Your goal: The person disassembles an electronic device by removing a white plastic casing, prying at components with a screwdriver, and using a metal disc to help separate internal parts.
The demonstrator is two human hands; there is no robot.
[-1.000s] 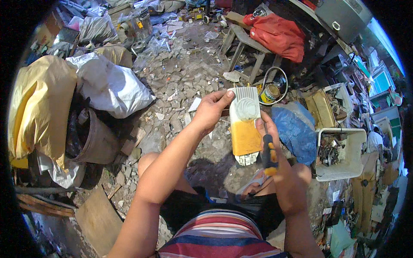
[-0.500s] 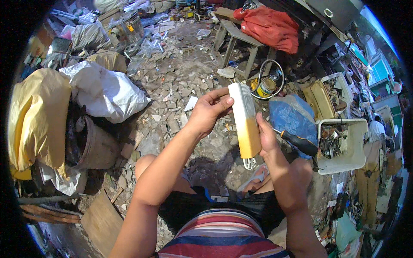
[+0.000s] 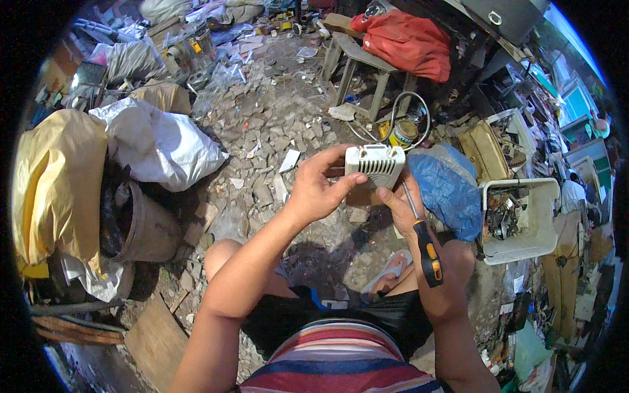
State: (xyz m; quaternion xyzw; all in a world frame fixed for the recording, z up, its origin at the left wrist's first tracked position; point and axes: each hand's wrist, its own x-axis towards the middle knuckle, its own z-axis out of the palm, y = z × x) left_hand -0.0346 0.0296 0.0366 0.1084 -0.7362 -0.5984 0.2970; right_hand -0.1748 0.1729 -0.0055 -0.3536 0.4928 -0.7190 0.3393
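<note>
My left hand (image 3: 321, 187) closes on the left side of a white plastic electronic device (image 3: 375, 161), thumb across its near face. The end facing me has dark vent slots and two small brass-coloured fittings at its top corners. On the other side, my right hand (image 3: 403, 202) grips the device from the right and below. A screwdriver (image 3: 429, 255) with a black and orange handle is also held in that hand, its shaft running up along the fingers and its handle hanging over the wrist. The device's far part is hidden.
At right stands a pale plastic bin (image 3: 521, 245) of metal parts, near a blue bag (image 3: 447, 190). A wooden bench (image 3: 360, 56) bears a red cloth (image 3: 409, 42); a paint can (image 3: 403, 133) stands beneath. Sacks (image 3: 160, 141) and a bucket (image 3: 152, 226) are at left.
The device has been turned from upright and lengthwise, its yellowed face showing, to its slotted end facing me. The screwdriver's handle has swung down and left, over my right wrist.
</note>
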